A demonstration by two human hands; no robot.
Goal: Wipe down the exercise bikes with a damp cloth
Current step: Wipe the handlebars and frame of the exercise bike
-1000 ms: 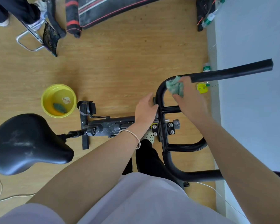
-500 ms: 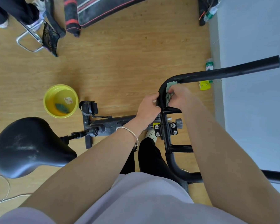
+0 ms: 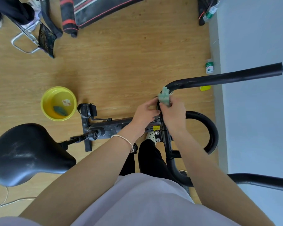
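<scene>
A black exercise bike stands below me, its handlebar reaching right and its saddle at the lower left. My right hand grips a green cloth wrapped round the handlebar's bend, just below the curve. My left hand grips the same bar from the left side, beside the cloth. The bike frame runs between saddle and handlebar, and a pedal sticks out above it.
A yellow basin with a second green cloth inside sits on the wooden floor left of the pedal. A small bottle and a yellow object lie by the grey wall. Another person's legs and gym gear occupy the far top.
My right hand slid the cloth down from the top of the handlebar's curve to the bend near the stem. My left hand shifted slightly up onto the bar.
</scene>
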